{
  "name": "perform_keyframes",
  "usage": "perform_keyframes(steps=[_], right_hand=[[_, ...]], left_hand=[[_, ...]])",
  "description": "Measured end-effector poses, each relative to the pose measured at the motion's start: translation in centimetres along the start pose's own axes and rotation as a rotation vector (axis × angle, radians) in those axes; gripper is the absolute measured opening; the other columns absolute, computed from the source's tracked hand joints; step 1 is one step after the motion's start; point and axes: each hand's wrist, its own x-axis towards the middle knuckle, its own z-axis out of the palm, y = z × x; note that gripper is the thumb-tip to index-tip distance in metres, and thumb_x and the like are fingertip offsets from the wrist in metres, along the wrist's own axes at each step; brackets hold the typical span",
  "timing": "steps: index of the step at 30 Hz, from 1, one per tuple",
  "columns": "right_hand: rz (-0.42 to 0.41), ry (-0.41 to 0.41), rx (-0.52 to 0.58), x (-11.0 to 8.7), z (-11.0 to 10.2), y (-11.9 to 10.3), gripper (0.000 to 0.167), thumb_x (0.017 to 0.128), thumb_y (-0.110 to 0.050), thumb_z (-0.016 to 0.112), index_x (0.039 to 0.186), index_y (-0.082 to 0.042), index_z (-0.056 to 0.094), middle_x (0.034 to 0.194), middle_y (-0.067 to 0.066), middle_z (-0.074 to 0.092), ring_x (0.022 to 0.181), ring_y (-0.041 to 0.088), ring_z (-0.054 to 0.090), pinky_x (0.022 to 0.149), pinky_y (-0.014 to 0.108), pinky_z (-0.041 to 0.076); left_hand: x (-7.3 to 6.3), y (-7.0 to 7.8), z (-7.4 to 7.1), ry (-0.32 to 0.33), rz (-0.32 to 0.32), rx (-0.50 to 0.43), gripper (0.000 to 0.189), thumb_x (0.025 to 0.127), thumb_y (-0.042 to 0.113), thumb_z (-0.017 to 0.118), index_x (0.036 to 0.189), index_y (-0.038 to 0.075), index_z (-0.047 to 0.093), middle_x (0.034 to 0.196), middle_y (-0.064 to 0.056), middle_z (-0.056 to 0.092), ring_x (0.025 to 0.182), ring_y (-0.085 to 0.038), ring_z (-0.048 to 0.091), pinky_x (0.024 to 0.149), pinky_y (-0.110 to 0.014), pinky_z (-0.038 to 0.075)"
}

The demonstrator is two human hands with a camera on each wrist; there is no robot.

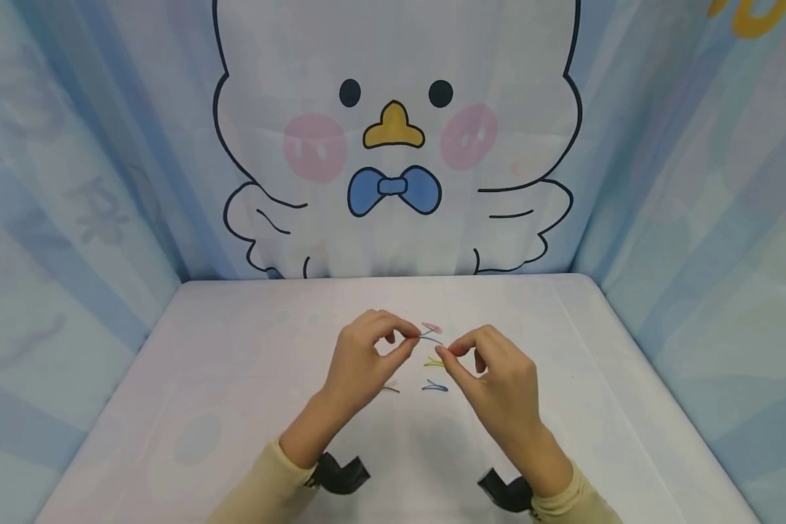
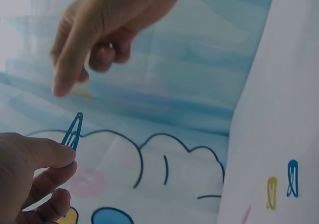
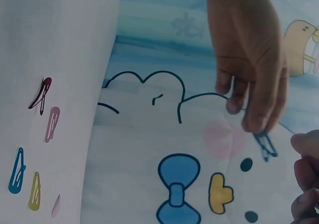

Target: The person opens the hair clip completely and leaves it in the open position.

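Note:
My left hand pinches a blue snap hair clip between thumb and index finger, the clip's free end pointing towards my right hand. Seen from the head, the clip's two strips stand apart. My right hand hovers close by in the air, thumb and index fingertips near that free end; the left wrist view shows a gap between them and the clip. Below lie a yellow hair clip, another blue hair clip, a dark red one and a pink hair clip.
The clips lie on a white table under both hands; a further pink clip is at the back. A curtain with a cartoon bird hangs behind the table and along both sides. Black curved pieces sit at my wrists.

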Motion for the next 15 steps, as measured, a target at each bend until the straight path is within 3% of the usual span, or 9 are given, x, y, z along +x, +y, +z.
perform_keyframes(steps=[4,9,15], right_hand=[[0.022,0.006,-0.004,-0.3,-0.1,0.3,0.027,0.073,-0.006,0.092,0.082,-0.011,0.067,0.075,-0.002,0.067,0.059,0.01,0.043,0.052,0.015,0.031],[0.034,0.014,0.004,-0.6,0.0,0.6,0.027,0.073,-0.006,0.092,0.081,-0.011,0.068,0.075,-0.002,0.066,0.058,0.01,0.042,0.052,0.014,0.03],[0.041,0.017,-0.01,-0.7,0.0,0.8,0.026,0.073,-0.007,0.092,0.081,-0.012,0.068,0.075,-0.003,0.066,0.059,0.008,0.041,0.052,0.014,0.029]], left_hand=[[0.0,-2.5,1.1,-0.008,-0.103,0.063,0.01,0.086,0.009,0.084,0.094,0.014,0.081,0.088,0.004,0.077,0.073,-0.012,0.06,0.063,-0.024,0.047],[-0.7,-5.7,3.1,-0.096,-0.297,0.115,0.007,0.089,0.016,0.082,0.095,0.018,0.081,0.089,0.006,0.077,0.072,-0.01,0.057,0.063,-0.023,0.044],[-1.6,-8.3,4.9,-0.149,-0.476,0.127,0.005,0.091,0.017,0.08,0.095,0.019,0.08,0.089,0.006,0.076,0.071,-0.011,0.054,0.063,-0.026,0.044]])
